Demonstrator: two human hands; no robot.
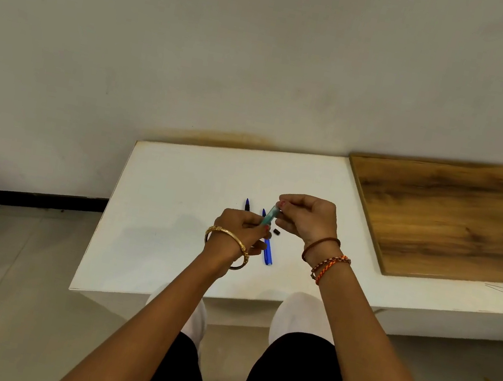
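Head view shows left hand [242, 227] fingers clamped on the teal pen's [269, 215] lower end, right hand [305, 220] fingers pinching its top, a black piece [276, 232] loose on the surface [172, 210] just beneath them, so seemingly half done.

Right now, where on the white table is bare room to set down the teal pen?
Bare: the left part of the white table, between its left edge and the blue pens; the wooden board on the right. Crowded: the middle, below the teal pen, where the pens and a black cap lie.

Three pens [269, 216] [268, 252] [247, 204], one small black cap [276, 231] and one wooden board [453, 222].
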